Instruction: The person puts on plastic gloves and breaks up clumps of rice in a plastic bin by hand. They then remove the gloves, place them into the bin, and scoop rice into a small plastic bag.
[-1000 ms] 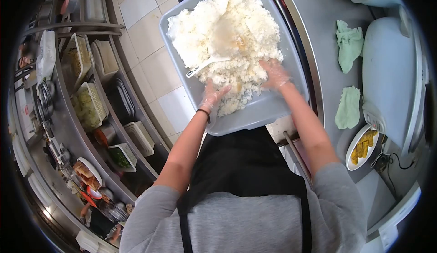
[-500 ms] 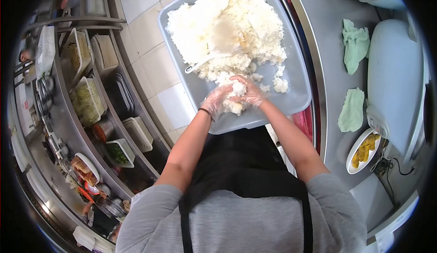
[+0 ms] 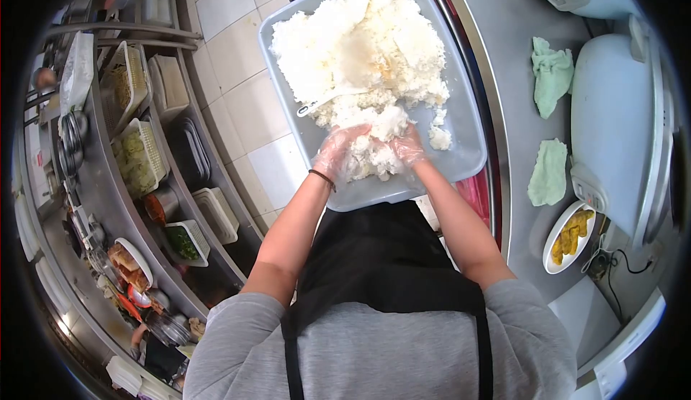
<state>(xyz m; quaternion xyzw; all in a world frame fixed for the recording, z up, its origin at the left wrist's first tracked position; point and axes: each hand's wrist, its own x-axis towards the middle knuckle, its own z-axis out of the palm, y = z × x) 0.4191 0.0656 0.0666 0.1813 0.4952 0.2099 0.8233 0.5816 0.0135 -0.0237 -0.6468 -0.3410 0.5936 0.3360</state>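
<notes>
A large grey plastic tub (image 3: 471, 137) holds a big heap of cooked white rice (image 3: 403, 33). My left hand (image 3: 335, 150), in a clear plastic glove, is at the near side of the tub with its fingers in the rice. Across from it, my right hand (image 3: 408, 146), gloved the same way, cups the other side. Between both hands is a loose clump of rice, which covers part of the fingers. A white rice paddle (image 3: 317, 103) lies just beyond my left hand, its blade partly buried in the heap.
On the right, a steel counter (image 3: 507, 177) carries pale blue rice cookers (image 3: 612, 126), green cloths (image 3: 548, 173) and a white dish of yellow food (image 3: 574, 236). Leftward are shelves with food baskets (image 3: 144, 159). A co-worker's dark clothing (image 3: 162, 357) shows at lower left.
Both hands have lifted and spread apart slightly, with more rice gathered between them. Loose rice right of the hands has been drawn in. The whole view has shifted slightly.
</notes>
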